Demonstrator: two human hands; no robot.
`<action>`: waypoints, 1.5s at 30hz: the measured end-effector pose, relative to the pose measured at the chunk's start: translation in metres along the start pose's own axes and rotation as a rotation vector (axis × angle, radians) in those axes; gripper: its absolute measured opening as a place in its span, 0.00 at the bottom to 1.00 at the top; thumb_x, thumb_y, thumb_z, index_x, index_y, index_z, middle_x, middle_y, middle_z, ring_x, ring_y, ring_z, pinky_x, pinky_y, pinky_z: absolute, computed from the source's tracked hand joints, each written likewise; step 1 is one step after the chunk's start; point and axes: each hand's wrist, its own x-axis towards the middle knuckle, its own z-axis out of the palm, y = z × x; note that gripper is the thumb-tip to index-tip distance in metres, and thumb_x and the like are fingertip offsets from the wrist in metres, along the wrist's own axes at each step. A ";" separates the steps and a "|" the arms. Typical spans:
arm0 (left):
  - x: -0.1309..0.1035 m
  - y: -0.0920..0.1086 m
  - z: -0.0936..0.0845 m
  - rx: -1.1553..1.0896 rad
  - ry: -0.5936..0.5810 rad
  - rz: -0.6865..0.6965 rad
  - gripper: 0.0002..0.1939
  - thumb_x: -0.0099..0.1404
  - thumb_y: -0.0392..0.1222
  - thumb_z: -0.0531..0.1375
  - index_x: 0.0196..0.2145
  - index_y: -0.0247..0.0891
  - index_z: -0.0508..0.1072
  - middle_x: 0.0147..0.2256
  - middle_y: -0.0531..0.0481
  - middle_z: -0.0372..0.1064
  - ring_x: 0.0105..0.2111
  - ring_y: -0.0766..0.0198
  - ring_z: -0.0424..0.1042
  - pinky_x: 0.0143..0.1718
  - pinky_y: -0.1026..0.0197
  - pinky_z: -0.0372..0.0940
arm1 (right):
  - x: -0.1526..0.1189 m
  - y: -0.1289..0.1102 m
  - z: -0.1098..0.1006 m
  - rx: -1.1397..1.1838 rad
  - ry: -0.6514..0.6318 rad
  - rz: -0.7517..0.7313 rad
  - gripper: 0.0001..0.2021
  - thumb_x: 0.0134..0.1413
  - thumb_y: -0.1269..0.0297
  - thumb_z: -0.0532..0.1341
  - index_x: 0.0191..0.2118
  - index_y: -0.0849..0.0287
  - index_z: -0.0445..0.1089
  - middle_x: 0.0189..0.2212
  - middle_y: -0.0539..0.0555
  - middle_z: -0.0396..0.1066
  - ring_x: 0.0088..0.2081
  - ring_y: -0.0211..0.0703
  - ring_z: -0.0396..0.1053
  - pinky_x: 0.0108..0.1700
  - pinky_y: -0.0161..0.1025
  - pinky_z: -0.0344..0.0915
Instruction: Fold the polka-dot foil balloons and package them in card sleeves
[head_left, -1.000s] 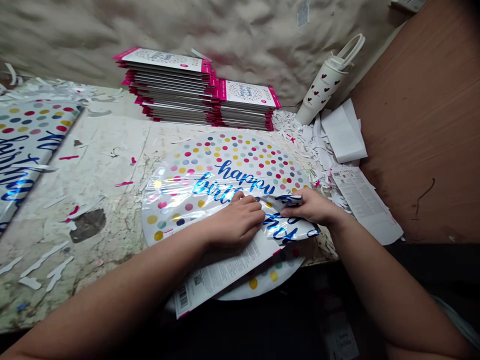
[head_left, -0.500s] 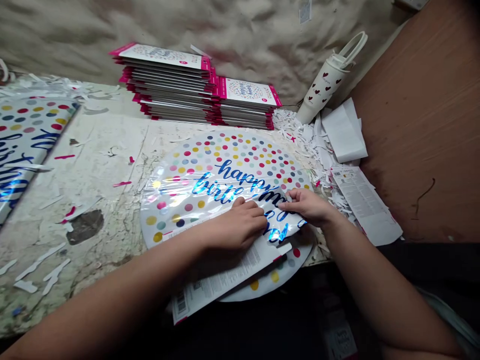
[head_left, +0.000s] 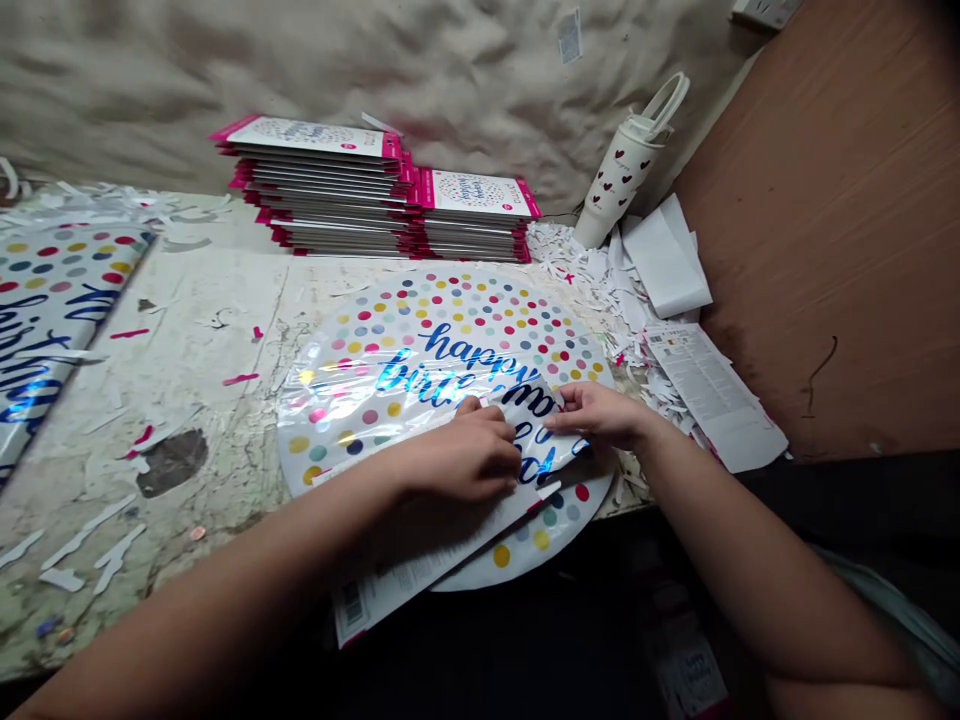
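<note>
On the desk [head_left: 225,420], you are probably making a fold in the round dotted sheet [head_left: 360,400], with the white card [head_left: 424,558] lying on it, your right hand [head_left: 600,413] pinching the flap [head_left: 556,452], your curled left hand [head_left: 472,455] leaning there, its grip hidden, and the next move is seemingly needing even creasing.

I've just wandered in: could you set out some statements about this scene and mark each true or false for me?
1. The right hand grips the shiny lettered foil. True.
2. The left hand holds the white bottle. False: it is down by the foil; the bottle stands apart, near the wall.
3. There are two stacks of cards, the left one taller. True.
4. The bottle is decorated with yellow stars. False: it has dark red hearts.
5. White paper scraps lie on the table. True.
</note>
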 end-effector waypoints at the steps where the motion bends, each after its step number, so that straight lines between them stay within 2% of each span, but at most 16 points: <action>1: 0.000 0.000 0.000 0.007 0.011 -0.011 0.07 0.62 0.40 0.55 0.31 0.39 0.72 0.31 0.49 0.68 0.37 0.59 0.62 0.43 0.54 0.49 | -0.002 -0.001 0.000 0.000 0.019 -0.006 0.16 0.31 0.62 0.71 0.25 0.62 0.66 0.16 0.45 0.68 0.17 0.31 0.64 0.19 0.29 0.61; 5: 0.000 0.005 -0.008 0.045 0.005 -0.028 0.05 0.62 0.37 0.54 0.31 0.38 0.69 0.32 0.50 0.68 0.37 0.59 0.61 0.40 0.54 0.49 | -0.006 -0.008 0.008 -0.089 0.025 -0.044 0.17 0.31 0.60 0.71 0.20 0.61 0.62 0.10 0.42 0.60 0.12 0.27 0.55 0.14 0.27 0.52; 11: 0.000 0.024 -0.015 0.175 0.035 -0.132 0.07 0.58 0.29 0.53 0.30 0.37 0.68 0.34 0.49 0.67 0.36 0.59 0.60 0.37 0.54 0.49 | -0.006 -0.031 0.032 -0.139 0.101 -0.125 0.11 0.32 0.67 0.69 0.24 0.63 0.67 0.14 0.46 0.66 0.17 0.30 0.61 0.19 0.29 0.59; 13: 0.000 0.029 -0.013 0.187 0.078 -0.150 0.08 0.60 0.30 0.52 0.32 0.38 0.68 0.36 0.49 0.67 0.38 0.58 0.60 0.40 0.53 0.50 | -0.007 -0.041 0.039 -0.230 0.027 -0.125 0.06 0.36 0.70 0.66 0.24 0.63 0.69 0.13 0.45 0.65 0.16 0.30 0.60 0.18 0.29 0.57; 15: -0.004 0.032 -0.012 0.186 0.122 -0.148 0.08 0.62 0.31 0.51 0.33 0.39 0.68 0.38 0.49 0.66 0.40 0.58 0.60 0.43 0.53 0.50 | -0.013 -0.050 0.040 -0.359 -0.163 -0.127 0.01 0.40 0.71 0.62 0.24 0.63 0.71 0.14 0.45 0.65 0.16 0.31 0.61 0.18 0.29 0.57; 16: -0.006 0.034 -0.013 0.196 0.142 -0.157 0.07 0.63 0.32 0.51 0.33 0.39 0.68 0.38 0.50 0.66 0.41 0.58 0.60 0.44 0.53 0.50 | -0.017 -0.054 0.039 -0.404 -0.217 -0.170 0.04 0.42 0.72 0.60 0.25 0.62 0.73 0.16 0.46 0.67 0.18 0.32 0.63 0.20 0.29 0.59; 18: -0.014 0.037 -0.018 0.246 0.199 -0.215 0.07 0.63 0.32 0.51 0.33 0.39 0.68 0.36 0.49 0.66 0.39 0.57 0.60 0.44 0.51 0.50 | -0.027 -0.058 0.034 -0.397 -0.104 -0.371 0.06 0.44 0.71 0.60 0.29 0.60 0.75 0.25 0.50 0.73 0.27 0.36 0.69 0.29 0.32 0.65; 21: -0.025 0.044 -0.032 0.346 0.382 -0.334 0.08 0.62 0.33 0.51 0.34 0.39 0.69 0.32 0.47 0.66 0.37 0.55 0.61 0.41 0.49 0.52 | -0.041 -0.052 0.035 -0.198 0.163 -0.663 0.22 0.41 0.68 0.66 0.46 0.56 0.70 0.41 0.53 0.72 0.40 0.42 0.69 0.41 0.37 0.67; 23: -0.031 0.051 -0.042 0.388 0.540 -0.337 0.08 0.62 0.34 0.52 0.37 0.40 0.69 0.33 0.47 0.66 0.38 0.53 0.62 0.42 0.48 0.54 | -0.045 -0.043 0.047 -0.041 0.073 -0.711 0.29 0.38 0.65 0.69 0.51 0.54 0.66 0.43 0.54 0.71 0.42 0.44 0.69 0.43 0.40 0.67; 25: -0.038 0.056 -0.047 0.407 0.771 -0.333 0.11 0.62 0.37 0.55 0.42 0.44 0.68 0.39 0.46 0.66 0.44 0.50 0.61 0.46 0.46 0.53 | -0.045 -0.035 0.062 0.087 -0.021 -0.727 0.20 0.43 0.62 0.67 0.46 0.55 0.69 0.40 0.53 0.73 0.40 0.44 0.70 0.44 0.43 0.67; 27: -0.047 0.056 -0.047 0.331 1.048 -0.371 0.21 0.59 0.41 0.60 0.50 0.49 0.62 0.48 0.47 0.61 0.53 0.46 0.56 0.52 0.43 0.50 | -0.043 -0.031 0.073 0.165 0.007 -0.769 0.11 0.49 0.60 0.63 0.39 0.55 0.72 0.37 0.54 0.74 0.40 0.46 0.70 0.45 0.45 0.67; 29: -0.053 0.051 -0.042 0.102 1.213 -0.400 0.33 0.55 0.45 0.64 0.55 0.49 0.54 0.53 0.47 0.57 0.57 0.45 0.51 0.54 0.44 0.51 | -0.040 -0.030 0.078 0.194 0.036 -0.805 0.10 0.49 0.59 0.63 0.38 0.55 0.72 0.37 0.54 0.74 0.42 0.47 0.70 0.47 0.46 0.66; 34: -0.056 0.043 -0.024 -0.480 1.129 -0.307 0.36 0.51 0.45 0.67 0.54 0.44 0.55 0.48 0.45 0.63 0.47 0.52 0.66 0.44 0.52 0.66 | -0.037 -0.032 0.082 0.223 0.033 -0.774 0.11 0.43 0.62 0.67 0.36 0.55 0.70 0.34 0.52 0.74 0.39 0.47 0.71 0.45 0.46 0.66; 37: -0.057 0.049 -0.023 -0.553 1.186 -0.306 0.37 0.49 0.40 0.68 0.54 0.45 0.56 0.47 0.46 0.64 0.44 0.53 0.68 0.42 0.53 0.68 | -0.042 -0.035 0.085 0.212 -0.006 -0.801 0.16 0.41 0.64 0.68 0.39 0.55 0.68 0.38 0.54 0.73 0.42 0.48 0.70 0.47 0.47 0.66; 41: -0.059 0.058 -0.032 -0.702 1.174 -0.287 0.34 0.51 0.38 0.67 0.53 0.44 0.56 0.45 0.45 0.67 0.43 0.53 0.70 0.39 0.54 0.69 | -0.049 -0.041 0.088 0.156 0.069 -0.878 0.17 0.39 0.65 0.69 0.38 0.52 0.66 0.38 0.52 0.73 0.44 0.48 0.70 0.46 0.46 0.67; 45: -0.055 0.061 -0.038 -0.683 1.203 -0.288 0.34 0.49 0.38 0.68 0.51 0.42 0.59 0.45 0.45 0.68 0.43 0.52 0.70 0.44 0.51 0.68 | -0.048 -0.045 0.090 0.135 0.044 -0.932 0.23 0.39 0.67 0.69 0.43 0.49 0.63 0.42 0.51 0.71 0.46 0.47 0.68 0.48 0.46 0.66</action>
